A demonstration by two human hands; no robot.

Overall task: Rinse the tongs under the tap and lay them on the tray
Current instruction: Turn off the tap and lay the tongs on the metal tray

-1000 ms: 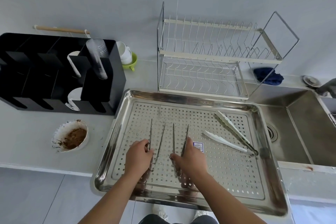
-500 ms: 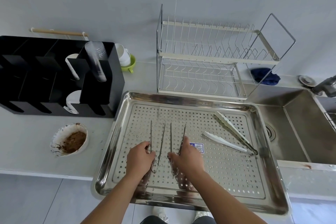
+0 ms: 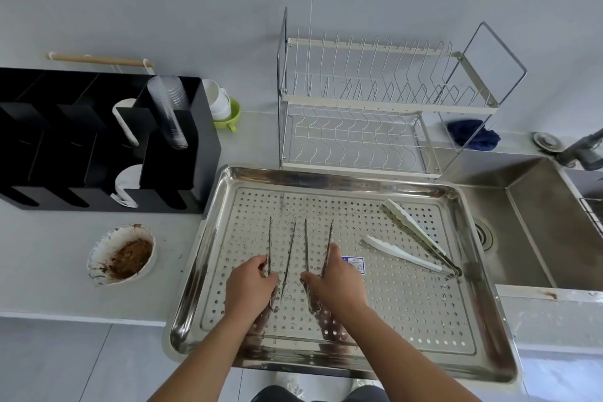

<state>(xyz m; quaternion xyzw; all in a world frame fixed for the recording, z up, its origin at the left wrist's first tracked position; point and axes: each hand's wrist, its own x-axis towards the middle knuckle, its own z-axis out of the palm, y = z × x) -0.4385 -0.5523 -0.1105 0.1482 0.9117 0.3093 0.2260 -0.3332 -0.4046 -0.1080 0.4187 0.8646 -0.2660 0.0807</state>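
Our left hand [image 3: 251, 284] curls round the near end of the left tongs [image 3: 270, 238], and our right hand [image 3: 336, 281] pinches the right tongs [image 3: 306, 245] between thumb and forefinger. Both thin steel pairs lie flat on the perforated tray [image 3: 208, 238], lower centre of the frame, with arms spread and tips pointing up the frame. The white-tipped tongs [image 3: 414, 232] lie at the tray's right, near the sink [image 3: 538, 222].

left hand [image 3: 251, 284] gripping left tongs [image 3: 270, 240], right hand [image 3: 336, 281] gripping right tongs [image 3: 306, 243]
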